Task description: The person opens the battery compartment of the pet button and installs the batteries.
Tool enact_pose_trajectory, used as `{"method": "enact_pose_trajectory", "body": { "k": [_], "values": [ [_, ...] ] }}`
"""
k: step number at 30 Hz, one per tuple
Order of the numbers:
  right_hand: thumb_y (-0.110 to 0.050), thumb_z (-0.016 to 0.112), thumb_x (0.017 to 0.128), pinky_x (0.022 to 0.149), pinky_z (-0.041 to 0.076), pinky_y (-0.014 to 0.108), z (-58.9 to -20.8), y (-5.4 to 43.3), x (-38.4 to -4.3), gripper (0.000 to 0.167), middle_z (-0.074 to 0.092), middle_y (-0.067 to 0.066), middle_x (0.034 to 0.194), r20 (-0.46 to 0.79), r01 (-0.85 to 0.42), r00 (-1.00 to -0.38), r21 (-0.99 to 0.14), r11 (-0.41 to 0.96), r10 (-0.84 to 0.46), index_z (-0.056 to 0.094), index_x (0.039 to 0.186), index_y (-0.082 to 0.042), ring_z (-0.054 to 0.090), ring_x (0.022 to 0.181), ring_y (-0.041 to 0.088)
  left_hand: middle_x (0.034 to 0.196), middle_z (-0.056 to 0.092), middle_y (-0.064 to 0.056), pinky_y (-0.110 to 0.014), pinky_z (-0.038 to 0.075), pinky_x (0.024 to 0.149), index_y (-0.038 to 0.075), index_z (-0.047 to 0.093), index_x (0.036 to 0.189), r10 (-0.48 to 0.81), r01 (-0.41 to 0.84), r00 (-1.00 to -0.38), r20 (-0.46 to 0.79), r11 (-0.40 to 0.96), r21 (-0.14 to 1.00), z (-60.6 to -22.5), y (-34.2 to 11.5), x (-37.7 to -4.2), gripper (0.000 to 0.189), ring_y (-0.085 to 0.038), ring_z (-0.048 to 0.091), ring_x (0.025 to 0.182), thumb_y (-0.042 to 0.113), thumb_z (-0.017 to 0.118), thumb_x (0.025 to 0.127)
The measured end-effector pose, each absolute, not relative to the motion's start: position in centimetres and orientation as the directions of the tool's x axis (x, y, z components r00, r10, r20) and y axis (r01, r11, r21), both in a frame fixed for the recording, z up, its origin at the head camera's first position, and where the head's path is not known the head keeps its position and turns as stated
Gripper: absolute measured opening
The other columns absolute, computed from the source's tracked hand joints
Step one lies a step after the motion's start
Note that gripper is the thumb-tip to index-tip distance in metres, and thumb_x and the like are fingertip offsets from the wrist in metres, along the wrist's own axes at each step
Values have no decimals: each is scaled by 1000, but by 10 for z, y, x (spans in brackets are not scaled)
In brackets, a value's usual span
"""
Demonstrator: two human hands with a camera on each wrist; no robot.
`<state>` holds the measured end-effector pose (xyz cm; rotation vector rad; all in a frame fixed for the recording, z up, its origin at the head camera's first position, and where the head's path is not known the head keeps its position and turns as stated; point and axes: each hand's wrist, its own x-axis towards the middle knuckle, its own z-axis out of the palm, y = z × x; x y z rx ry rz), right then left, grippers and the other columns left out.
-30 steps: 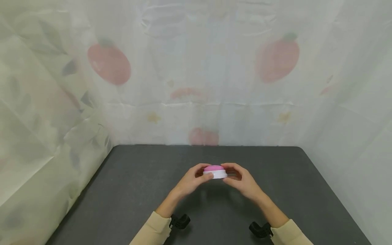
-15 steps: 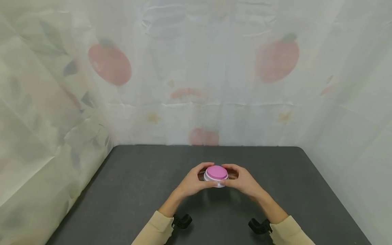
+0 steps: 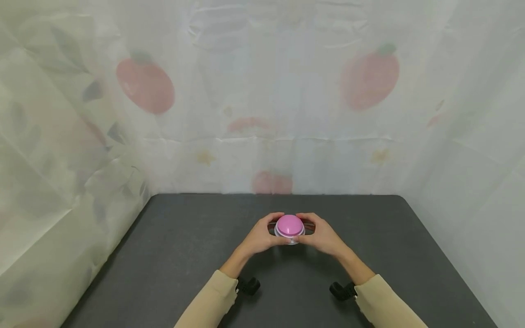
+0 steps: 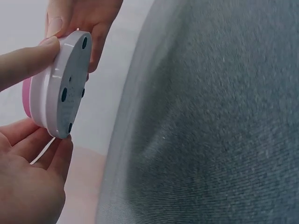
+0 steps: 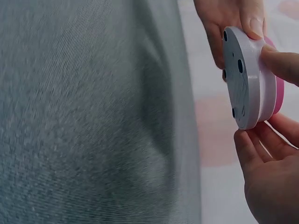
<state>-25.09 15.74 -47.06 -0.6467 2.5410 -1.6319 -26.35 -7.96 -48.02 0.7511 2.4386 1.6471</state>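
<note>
A round push button (image 3: 289, 225) with a pink domed top and a white base is held above the table, its pink top facing up toward the head camera. My left hand (image 3: 258, 237) grips its left side, thumb in front and fingers behind. On the opposite side my right hand (image 3: 322, 236) grips it the same way. Both thumbs press the front of the white base, close together. From the left wrist view, the underside (image 4: 73, 93) shows flat and white with several dark round feet. The right wrist view also shows this white base (image 5: 247, 84) between both hands.
The dark grey table (image 3: 197, 228) spreads below the hands, with rounded far corners. Pale sheeting printed with fruit (image 3: 262, 91) stands behind it and along both sides. A black wrist device (image 3: 249, 286) sits by the left sleeve, another black device (image 3: 342, 291) by the right.
The button has tipped from a nearly side-on view so its pink top now faces the head camera more. Both hands keep their grip and have shifted slightly away from the body in the last half second.
</note>
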Motion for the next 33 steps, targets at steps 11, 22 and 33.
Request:
{"method": "enact_pose_trajectory", "body": {
  "k": [11,22,33],
  "values": [
    [-16,87,83,97,50,52,-498,158,-268,69,55,22,133,123,-260,-925,-894,365,-358,53,139,5,58,123,40,138,56,-13,-50,47,100,3,49,146,469,260,-879,88,317,912,-502,-73,-280,77,-29,57,122,19,88,81],
    [-12,87,82,96,52,50,-515,157,-272,66,55,23,131,106,-272,-914,-877,396,-393,54,135,7,59,121,39,134,60,-14,-46,49,97,1,54,141,482,243,-874,54,341,908,-515,-75,-285,69,-28,60,119,14,87,81],
    [-20,83,87,100,48,52,-508,166,-263,55,63,17,128,161,-322,-926,-809,492,-341,61,132,2,61,119,35,142,56,-17,-49,44,104,-2,50,145,466,304,-882,67,454,838,-510,-84,-279,72,-33,56,129,27,82,88]
  ]
}}
